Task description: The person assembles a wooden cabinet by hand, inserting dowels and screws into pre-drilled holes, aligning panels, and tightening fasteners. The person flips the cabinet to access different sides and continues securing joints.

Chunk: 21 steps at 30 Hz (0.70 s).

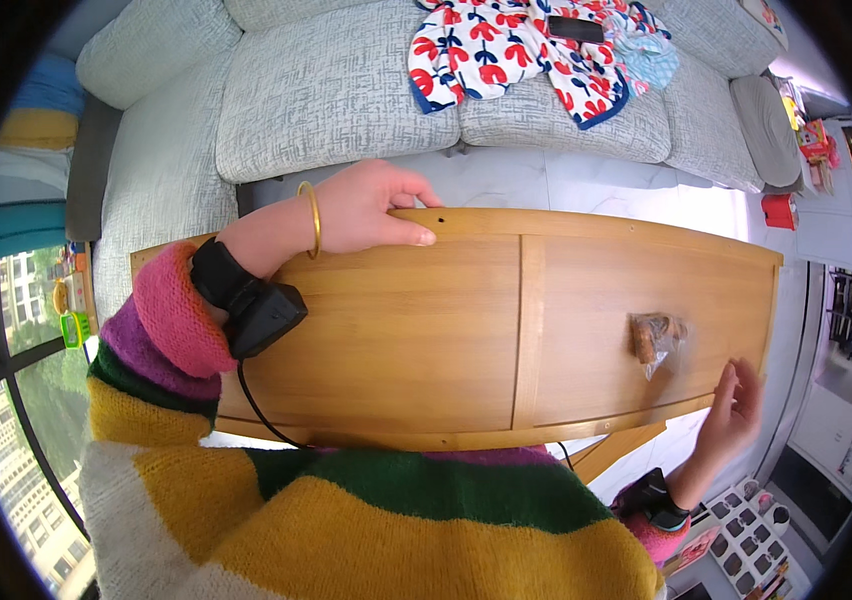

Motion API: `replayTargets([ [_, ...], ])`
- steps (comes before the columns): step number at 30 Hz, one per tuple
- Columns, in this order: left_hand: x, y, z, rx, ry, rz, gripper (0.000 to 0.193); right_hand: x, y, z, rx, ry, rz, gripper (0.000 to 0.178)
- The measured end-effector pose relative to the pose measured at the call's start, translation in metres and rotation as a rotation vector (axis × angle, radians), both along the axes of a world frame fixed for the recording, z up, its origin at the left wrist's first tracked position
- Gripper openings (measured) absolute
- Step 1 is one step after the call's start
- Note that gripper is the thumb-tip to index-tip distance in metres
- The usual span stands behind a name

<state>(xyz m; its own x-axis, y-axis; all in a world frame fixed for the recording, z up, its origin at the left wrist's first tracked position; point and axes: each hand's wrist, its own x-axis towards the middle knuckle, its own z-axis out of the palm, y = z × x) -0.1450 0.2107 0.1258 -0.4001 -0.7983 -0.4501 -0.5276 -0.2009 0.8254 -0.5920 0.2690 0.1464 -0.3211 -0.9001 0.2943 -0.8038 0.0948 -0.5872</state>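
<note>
Along the far edge of a long, honey-brown wooden panel (416, 340), the person's left hand (371, 208) grips the wood, thumb on top and fingers over the edge. The right hand (732, 415), blurred, is loosely open, fingers bent, by the panel's right end; whether it touches, I can't tell. Near it on the panel sits a clear plastic bag with brown contents (656, 342). Beyond stands a pale grey fabric sofa (336, 100), bearing a white blanket with red-and-blue flowers (486, 52).
</note>
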Motion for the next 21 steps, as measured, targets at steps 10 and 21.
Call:
replayTargets([
  [10,-0.001,0.0,0.005,-0.141,-0.042,-0.108,0.03,0.093,-0.027,0.055,0.077,-0.332,0.433,0.012],
  [21,-0.004,0.003,0.002,-0.118,0.042,-0.069,0.025,0.183,-0.082,0.038,0.282,-0.952,0.684,0.019],
])
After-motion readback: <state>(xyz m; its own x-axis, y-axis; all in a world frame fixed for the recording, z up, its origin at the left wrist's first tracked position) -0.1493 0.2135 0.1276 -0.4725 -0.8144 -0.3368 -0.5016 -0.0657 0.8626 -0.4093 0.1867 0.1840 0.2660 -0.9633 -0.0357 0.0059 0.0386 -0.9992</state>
